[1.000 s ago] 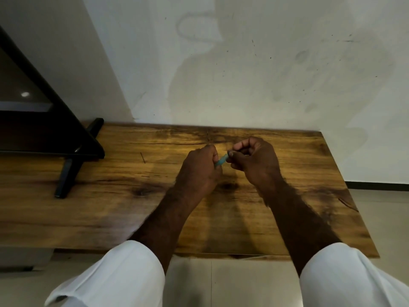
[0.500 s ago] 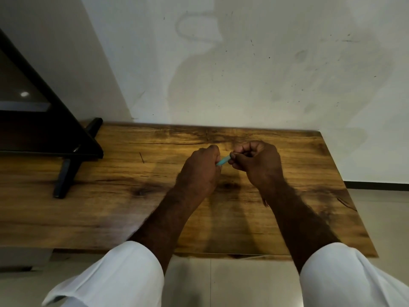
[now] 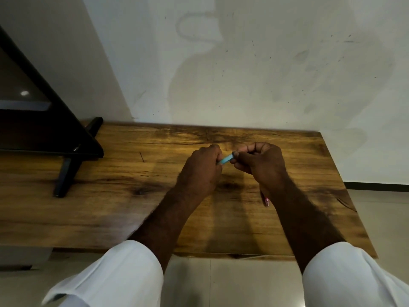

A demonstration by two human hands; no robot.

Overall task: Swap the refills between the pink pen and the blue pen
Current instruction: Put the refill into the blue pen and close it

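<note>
Blue pen point(image 3: 225, 161) is held above the worktop point(image 3: 132, 185), its long axis running eight to two o'clock, left hand point(image 3: 202, 171) and right hand point(image 3: 261, 162) fingers clamped on opposite ends; pink pen point(image 3: 266, 201) lies at five o'clock.

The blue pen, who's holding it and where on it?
Both hands hold the blue pen above the table: the left hand wraps one end, the right hand pinches the other. Only its middle shows.
</note>
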